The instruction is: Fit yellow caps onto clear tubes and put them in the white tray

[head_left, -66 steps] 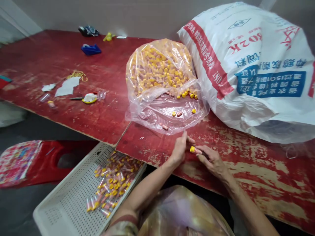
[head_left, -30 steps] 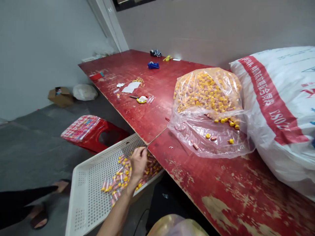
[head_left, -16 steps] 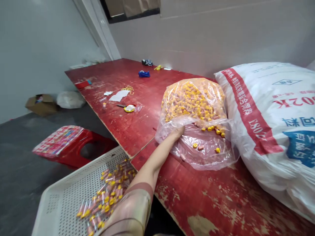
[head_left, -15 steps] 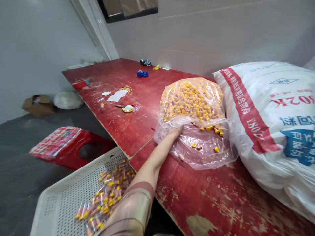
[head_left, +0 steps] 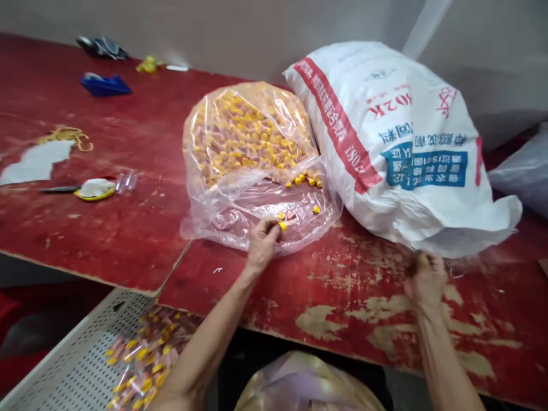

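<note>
One yellow cap (head_left: pixel 283 226) is pinched in your left hand (head_left: pixel 262 242), over the front of the clear bag (head_left: pixel 231 200). Your right hand (head_left: pixel 427 279) is blurry beside the white sack (head_left: pixel 377 91), so I can't tell if it holds anything. The little cap could drop if your pinch is loose. If your fingers snag the thin bag, the loose caps (head_left: pixel 315 209) might roll out.

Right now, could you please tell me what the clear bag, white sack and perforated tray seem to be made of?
Clear bag: thin, glossy plastic film, see-through with bright glints. White sack: probably plastic, perhaps woven, with a soft sheen and stiff creases; no weave is discernible. Perforated tray: likely rigid matte plastic, pale with regular holes.
</note>
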{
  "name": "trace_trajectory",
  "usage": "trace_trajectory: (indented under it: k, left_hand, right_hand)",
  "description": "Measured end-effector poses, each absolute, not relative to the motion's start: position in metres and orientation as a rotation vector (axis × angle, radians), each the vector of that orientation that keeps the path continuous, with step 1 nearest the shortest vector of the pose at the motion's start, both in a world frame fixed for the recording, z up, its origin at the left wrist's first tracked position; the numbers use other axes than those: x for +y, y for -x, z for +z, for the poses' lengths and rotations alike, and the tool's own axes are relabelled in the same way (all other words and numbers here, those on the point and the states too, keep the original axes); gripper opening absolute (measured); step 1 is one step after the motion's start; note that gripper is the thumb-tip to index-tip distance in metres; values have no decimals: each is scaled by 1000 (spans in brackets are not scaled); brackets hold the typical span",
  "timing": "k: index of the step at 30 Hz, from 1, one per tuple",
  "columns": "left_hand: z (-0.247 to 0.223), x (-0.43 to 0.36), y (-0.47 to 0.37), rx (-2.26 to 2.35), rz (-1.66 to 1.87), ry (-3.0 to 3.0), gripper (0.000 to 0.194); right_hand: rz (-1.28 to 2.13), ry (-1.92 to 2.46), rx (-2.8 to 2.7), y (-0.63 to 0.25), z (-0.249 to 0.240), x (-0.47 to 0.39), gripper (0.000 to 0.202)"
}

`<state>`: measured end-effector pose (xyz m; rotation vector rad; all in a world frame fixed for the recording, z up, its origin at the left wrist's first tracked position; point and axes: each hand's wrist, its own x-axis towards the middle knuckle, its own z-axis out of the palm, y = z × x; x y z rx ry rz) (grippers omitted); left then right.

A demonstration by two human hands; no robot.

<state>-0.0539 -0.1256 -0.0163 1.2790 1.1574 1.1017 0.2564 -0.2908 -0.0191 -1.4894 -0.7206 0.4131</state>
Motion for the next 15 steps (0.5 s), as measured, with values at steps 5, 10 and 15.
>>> trace_trajectory:
  k: [5, 10, 15]
  left_hand:
    - [-22, -212, 11, 778, 802, -1042, 14]
    - [-25, -237, 6, 765, 710, -991, 19]
    - [-26, -239, 23, 800, 558, -987, 29]
  right_hand:
    - [848, 1478, -1013, -181, -29, -311, 23]
    - [862, 1454, -1438, -157, -21, -312, 24]
    - [737, 1494, -1608, -149, -27, -318, 23]
